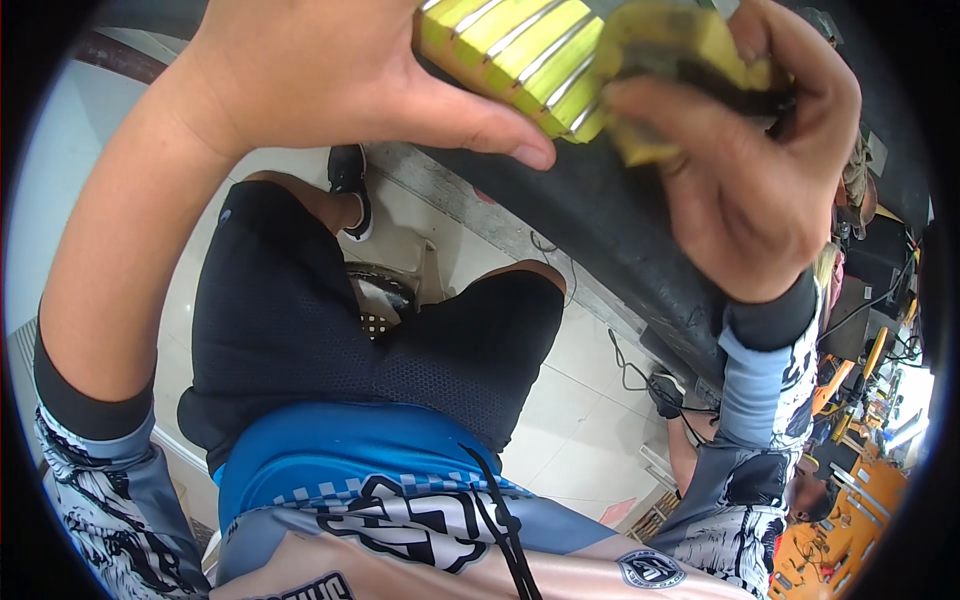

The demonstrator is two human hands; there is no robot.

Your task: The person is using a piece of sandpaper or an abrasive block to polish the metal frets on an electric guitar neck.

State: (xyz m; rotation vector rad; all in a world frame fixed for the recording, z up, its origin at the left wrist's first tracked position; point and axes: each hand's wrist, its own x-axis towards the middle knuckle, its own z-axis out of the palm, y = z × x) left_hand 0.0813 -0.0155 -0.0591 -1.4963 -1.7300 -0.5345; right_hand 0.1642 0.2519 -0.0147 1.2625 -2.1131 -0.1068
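My left hand is closed round a bright yellow-green block, its thumb lying along the near lower edge. Several thin silver metal rods sit side by side in grooves across the block. Close against the block's right end, my right hand grips a yellow piece with dark stains. Motion smears this piece and the right fingertips, so I cannot tell its exact kind. Both hands are raised at the top of the view, over the edge of a dark-topped bench.
A stool shows between my knees on the pale tiled floor. Black cables trail beside the bench. At the right, another person's leg is visible, with cluttered tools and an orange surface beyond.
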